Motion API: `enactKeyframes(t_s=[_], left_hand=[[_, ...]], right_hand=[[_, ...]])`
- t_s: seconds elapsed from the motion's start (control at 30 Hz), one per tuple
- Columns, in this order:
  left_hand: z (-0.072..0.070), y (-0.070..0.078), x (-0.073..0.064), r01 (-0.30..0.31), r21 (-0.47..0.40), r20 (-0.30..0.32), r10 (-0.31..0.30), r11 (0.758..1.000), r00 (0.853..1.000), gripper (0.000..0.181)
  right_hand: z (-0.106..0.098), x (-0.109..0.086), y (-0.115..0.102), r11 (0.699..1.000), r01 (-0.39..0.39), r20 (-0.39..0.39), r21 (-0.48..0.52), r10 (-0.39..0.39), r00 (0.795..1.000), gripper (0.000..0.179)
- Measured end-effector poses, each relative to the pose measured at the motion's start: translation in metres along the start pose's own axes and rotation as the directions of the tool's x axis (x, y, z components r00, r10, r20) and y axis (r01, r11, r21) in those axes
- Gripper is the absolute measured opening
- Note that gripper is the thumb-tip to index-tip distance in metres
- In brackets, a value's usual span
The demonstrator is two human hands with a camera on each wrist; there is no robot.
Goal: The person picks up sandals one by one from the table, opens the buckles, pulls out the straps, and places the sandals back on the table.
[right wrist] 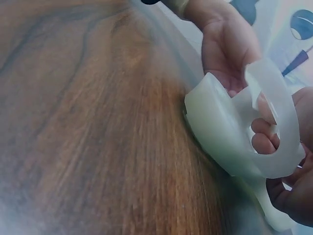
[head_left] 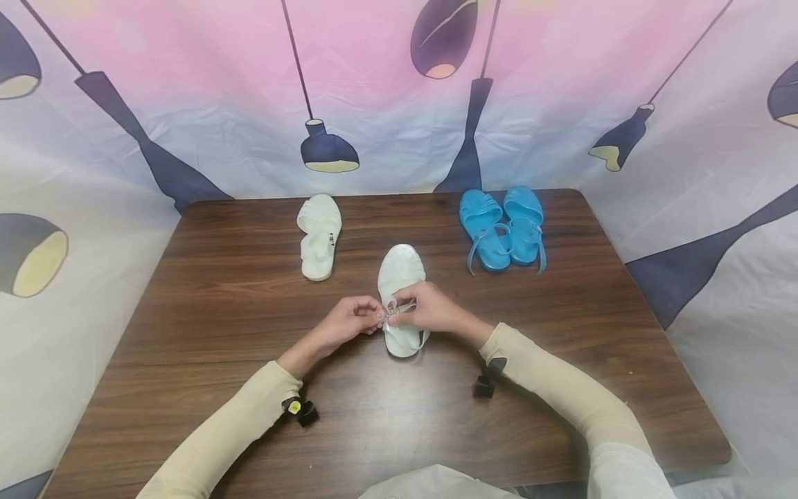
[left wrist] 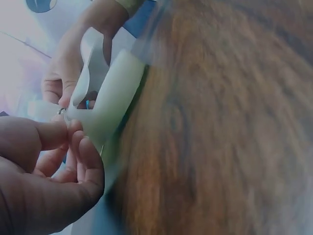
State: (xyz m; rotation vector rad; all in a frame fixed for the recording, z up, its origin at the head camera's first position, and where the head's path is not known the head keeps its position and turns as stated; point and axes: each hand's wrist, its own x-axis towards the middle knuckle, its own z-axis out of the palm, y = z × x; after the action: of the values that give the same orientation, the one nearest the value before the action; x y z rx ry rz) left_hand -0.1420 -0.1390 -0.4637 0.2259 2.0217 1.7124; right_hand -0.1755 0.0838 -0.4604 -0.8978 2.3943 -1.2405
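- White and glossy, the near sandal (head_left: 402, 267) lies sole down about the middle of the table (head_left: 249, 326), its toe pointing away from the person and its heel towards them.
- The left hand (head_left: 349, 321) comes in from the left side of this sandal; its grip is narrow, thumb and fingertips pinching the ankle strap (right wrist: 288, 122) right beside the buckle.
- The right hand (head_left: 433, 308) reaches over from the other side, its grip also narrow, with thumb and forefinger pinching at the small metal buckle (head_left: 391, 310).
- Both sets of fingertips meet closely at the sandal's left edge; exactly which bit of strap lies under each is partly hidden.
- Part of the strap stands up in a loop above the heel, as both wrist views show.
- A second white sandal (head_left: 318, 267) rests farther back and to the left, near the table's far edge, toe away, with metal showing at its right side.
- Two blue sandals (head_left: 495, 260) stand side by side at the far right, toes away, their straps trailing loose.
- Pale long sleeves (head_left: 231, 416) cover the arms, with a small black device (head_left: 307, 414) at each wrist.
- Behind the table hangs a pink, blue and white cloth (head_left: 218, 138) printed with dark lamps.
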Motion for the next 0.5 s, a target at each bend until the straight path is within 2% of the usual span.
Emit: enactKeyframes(t_s=[0.17,0.27,0.5], left_hand=[[0.0011,-0.0011,0.0002,0.014,0.019,-0.083,-0.012,1.000,0.996,0.013],[0.0010,-0.0002,-0.0021,0.035,0.015,-0.111,-0.033,0.999,0.993,0.016],[-0.0016,0.0022,-0.0089,0.042,-0.066,-0.067,-0.047,0.997,0.997,0.023]], right_hand=[[0.0012,0.0000,0.0004,1.000,0.013,-0.017,-0.002,-0.013,1.000,0.018],[0.0008,-0.0010,-0.0010,1.000,0.011,-0.022,-0.014,-0.012,1.000,0.020],[-0.0002,-0.0023,-0.0035,0.999,-0.014,-0.029,-0.033,0.013,1.000,0.023]])
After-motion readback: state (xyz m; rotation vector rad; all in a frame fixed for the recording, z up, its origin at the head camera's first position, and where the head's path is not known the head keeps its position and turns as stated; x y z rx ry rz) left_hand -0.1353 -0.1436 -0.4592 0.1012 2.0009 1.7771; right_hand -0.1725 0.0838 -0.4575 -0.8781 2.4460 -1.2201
